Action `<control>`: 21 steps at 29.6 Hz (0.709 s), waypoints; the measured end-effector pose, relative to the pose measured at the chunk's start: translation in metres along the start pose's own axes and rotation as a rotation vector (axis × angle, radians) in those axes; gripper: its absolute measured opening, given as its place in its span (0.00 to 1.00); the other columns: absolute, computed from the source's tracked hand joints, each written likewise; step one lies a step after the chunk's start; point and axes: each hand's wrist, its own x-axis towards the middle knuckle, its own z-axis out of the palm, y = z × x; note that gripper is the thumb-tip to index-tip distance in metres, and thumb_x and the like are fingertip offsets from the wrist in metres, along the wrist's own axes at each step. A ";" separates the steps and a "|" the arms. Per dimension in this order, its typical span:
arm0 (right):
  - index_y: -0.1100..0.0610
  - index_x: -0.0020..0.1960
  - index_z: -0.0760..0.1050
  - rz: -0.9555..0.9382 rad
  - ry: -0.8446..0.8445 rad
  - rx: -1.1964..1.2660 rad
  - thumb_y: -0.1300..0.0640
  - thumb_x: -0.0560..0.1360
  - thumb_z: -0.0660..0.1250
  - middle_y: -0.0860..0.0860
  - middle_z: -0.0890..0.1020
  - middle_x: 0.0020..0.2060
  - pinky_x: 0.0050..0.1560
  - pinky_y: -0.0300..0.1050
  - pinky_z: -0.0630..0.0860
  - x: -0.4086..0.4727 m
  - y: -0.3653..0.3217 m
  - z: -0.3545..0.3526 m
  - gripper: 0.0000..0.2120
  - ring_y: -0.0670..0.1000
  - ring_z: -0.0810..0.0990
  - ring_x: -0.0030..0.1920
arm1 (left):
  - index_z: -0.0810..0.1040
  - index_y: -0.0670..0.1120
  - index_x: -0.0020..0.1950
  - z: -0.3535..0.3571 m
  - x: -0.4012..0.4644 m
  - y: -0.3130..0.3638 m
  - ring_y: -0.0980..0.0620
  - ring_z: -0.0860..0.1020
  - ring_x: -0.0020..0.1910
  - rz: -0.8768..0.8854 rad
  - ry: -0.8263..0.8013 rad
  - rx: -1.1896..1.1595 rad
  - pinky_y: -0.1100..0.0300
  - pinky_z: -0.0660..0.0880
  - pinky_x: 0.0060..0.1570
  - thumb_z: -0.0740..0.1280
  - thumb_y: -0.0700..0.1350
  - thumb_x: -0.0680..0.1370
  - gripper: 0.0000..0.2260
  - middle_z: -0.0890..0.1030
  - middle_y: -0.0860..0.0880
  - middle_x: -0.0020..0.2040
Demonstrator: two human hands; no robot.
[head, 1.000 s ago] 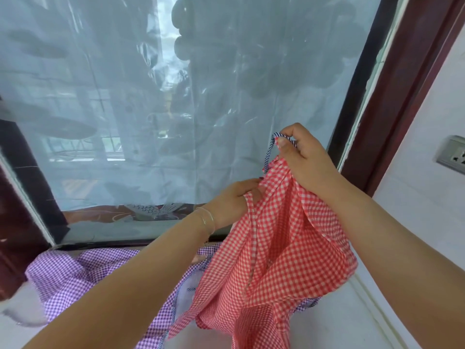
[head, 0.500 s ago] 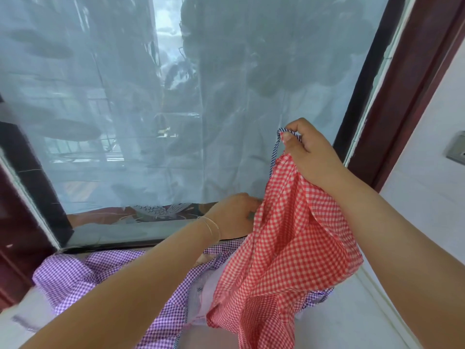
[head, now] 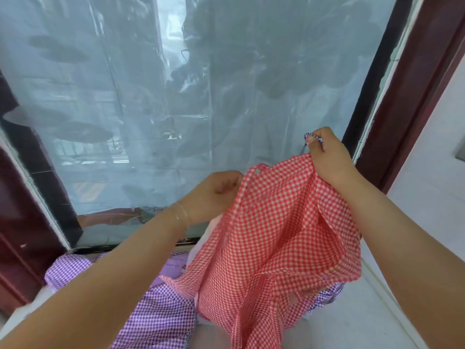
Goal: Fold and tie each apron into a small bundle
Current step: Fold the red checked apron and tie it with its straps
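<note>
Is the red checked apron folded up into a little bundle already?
No, the red-and-white checked cloth apron hangs loose and unfolded from both hands.

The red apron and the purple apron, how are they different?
The red apron is held up in the air by both hands, while the purple apron lies rumpled on the surface below. The red apron has red and white checks; the purple apron has purple and white ones. The right hand pinches the red apron's top edge; no hand touches the purple apron. Both are checked cloth, not yet bundled.

Plastic-covered window (head: pixel 201 96), dark red frame (head: pixel 412 84), white wall (head: pixel 432 197)
</note>
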 end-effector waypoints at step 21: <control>0.60 0.59 0.70 0.034 0.108 0.114 0.53 0.83 0.53 0.48 0.72 0.47 0.41 0.38 0.60 0.001 -0.048 0.016 0.13 0.47 0.70 0.46 | 0.73 0.53 0.63 0.044 -0.021 -0.051 0.49 0.74 0.56 -0.089 -0.083 0.743 0.51 0.71 0.58 0.54 0.65 0.75 0.24 0.73 0.50 0.59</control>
